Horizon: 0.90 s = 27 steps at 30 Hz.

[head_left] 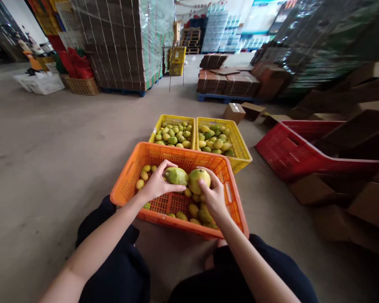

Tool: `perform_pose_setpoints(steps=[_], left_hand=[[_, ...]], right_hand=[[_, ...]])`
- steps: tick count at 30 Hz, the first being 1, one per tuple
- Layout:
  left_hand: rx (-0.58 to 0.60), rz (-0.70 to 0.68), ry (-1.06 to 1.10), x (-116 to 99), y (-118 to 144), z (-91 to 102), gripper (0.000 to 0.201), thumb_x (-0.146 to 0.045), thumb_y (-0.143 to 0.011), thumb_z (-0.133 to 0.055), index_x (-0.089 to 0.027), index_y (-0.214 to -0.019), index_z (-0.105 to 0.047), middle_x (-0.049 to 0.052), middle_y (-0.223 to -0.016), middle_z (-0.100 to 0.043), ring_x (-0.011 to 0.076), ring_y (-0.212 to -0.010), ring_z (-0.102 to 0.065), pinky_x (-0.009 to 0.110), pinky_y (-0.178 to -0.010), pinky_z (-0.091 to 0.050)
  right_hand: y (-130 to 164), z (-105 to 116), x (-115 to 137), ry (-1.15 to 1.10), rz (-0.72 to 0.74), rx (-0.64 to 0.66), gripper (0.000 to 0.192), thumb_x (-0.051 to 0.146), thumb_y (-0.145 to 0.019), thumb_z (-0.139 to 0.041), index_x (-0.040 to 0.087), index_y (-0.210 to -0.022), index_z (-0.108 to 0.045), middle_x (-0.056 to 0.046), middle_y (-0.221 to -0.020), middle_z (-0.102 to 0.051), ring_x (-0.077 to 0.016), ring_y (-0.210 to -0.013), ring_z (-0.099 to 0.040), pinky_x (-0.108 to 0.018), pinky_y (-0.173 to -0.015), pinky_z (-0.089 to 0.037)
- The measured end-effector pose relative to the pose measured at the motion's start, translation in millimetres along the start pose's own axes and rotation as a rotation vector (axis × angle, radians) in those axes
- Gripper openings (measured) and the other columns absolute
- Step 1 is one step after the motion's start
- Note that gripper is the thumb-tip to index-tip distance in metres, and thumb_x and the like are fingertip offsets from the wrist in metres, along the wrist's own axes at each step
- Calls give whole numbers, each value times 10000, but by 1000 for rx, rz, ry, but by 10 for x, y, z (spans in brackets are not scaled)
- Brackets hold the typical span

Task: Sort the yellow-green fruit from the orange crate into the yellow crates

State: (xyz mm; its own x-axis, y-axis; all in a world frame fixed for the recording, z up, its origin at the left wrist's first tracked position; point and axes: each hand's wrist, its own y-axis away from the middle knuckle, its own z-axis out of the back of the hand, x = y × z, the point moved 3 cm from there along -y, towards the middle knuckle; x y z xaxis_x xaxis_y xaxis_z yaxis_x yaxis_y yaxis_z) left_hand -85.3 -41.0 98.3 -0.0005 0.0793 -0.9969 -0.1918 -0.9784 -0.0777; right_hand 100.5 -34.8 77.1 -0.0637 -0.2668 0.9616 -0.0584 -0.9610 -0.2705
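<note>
While you sit over the orange crate (126,185), both of your hands are full, each with one large fruit held above that crate's middle. Your left hand (159,183) grips the green fruit (176,176) by its outer end, fingers over the top and thumb underneath. Your right hand (214,191) is closed around the yellow-green fruit (196,182), with the thumb pressed on the side facing you. The two fruits sit end to end, so close that you cannot tell whether they touch. Inside the orange crate, small yellow fruits (140,184) lie along its left end, and a looser heap of mixed fruits (194,210) fills part of its right half, with the slotted bottom showing between them. Just beyond the orange crate's far wall stand the left yellow crate (177,117) and the right yellow crate (239,145), side by side, both loaded with green and yellow fruits. To the right of the orange crate, well apart from it, a red crate (279,155) rests among cardboard boxes (371,204) on the floor (66,143).
</note>
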Motion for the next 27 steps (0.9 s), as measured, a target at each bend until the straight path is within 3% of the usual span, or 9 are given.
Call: perform_pose_setpoints(steps=[4,8,11,14,17,20,24,27], left_hand=[[-2,-57,146,10,-41,-84,665,-245,-576,-882,-244,-1167,-578,59,-1166,-625,226,-1044,-611,391,-925,-500],[27,-53,312,27,-72,-122,805,-225,-601,-869,-296,-1324,-523,68,-1242,-623,249,-1135,-587,425,-1018,-444],[9,-79,314,55,-58,-163,590,-281,-671,-830,-250,-1216,-607,71,-1232,-634,235,-1145,-581,361,-1020,-430],[-140,-109,255,126,-31,-209,287,-441,-856,-619,-186,-966,-689,69,-1057,-693,206,-1023,-625,298,-931,-454],[-251,-42,236,221,-27,-255,498,-486,-941,-367,-164,-723,-677,66,-797,-701,191,-803,-649,285,-763,-478],[-280,-21,252,259,-40,-271,579,-469,-944,-266,-172,-635,-655,57,-660,-668,185,-672,-625,291,-670,-464],[-327,-119,79,210,-3,-269,601,-467,-954,-243,-179,-653,-676,54,-680,-683,186,-695,-619,293,-677,-444],[-346,-200,-46,170,71,-303,570,-444,-963,-253,-178,-722,-696,59,-775,-711,189,-754,-626,297,-702,-445]], right_hand=[[30,-34,-106,-34,-24,-41,390,543,-802,-632,221,-1020,-670,-59,-1063,-717,-245,-987,-636,-374,-905,-500],[87,-77,-128,-35,-69,-36,398,570,-812,-608,225,-1005,-657,-51,-1023,-705,-233,-956,-621,-357,-884,-501],[147,-106,-79,-27,-63,4,352,523,-788,-654,223,-973,-662,-37,-972,-704,-222,-908,-621,-338,-849,-502],[228,-152,-75,-45,-61,46,298,469,-754,-697,216,-912,-698,-26,-913,-715,-218,-865,-632,-318,-806,-497],[299,-213,-151,-106,-99,42,327,501,-799,-618,195,-790,-733,-40,-811,-728,-220,-786,-646,-319,-751,-491],[318,-255,-223,-233,-141,-26,430,536,-839,-529,187,-695,-735,-50,-729,-723,-216,-695,-648,-323,-687,-494],[278,-218,-145,-274,-50,-142,420,495,-849,-502,190,-698,-748,-56,-752,-735,-230,-720,-666,-341,-707,-507],[257,-179,-22,-225,65,-136,392,465,-854,-498,199,-718,-752,-55,-764,-740,-238,-735,-673,-355,-720,-517]])
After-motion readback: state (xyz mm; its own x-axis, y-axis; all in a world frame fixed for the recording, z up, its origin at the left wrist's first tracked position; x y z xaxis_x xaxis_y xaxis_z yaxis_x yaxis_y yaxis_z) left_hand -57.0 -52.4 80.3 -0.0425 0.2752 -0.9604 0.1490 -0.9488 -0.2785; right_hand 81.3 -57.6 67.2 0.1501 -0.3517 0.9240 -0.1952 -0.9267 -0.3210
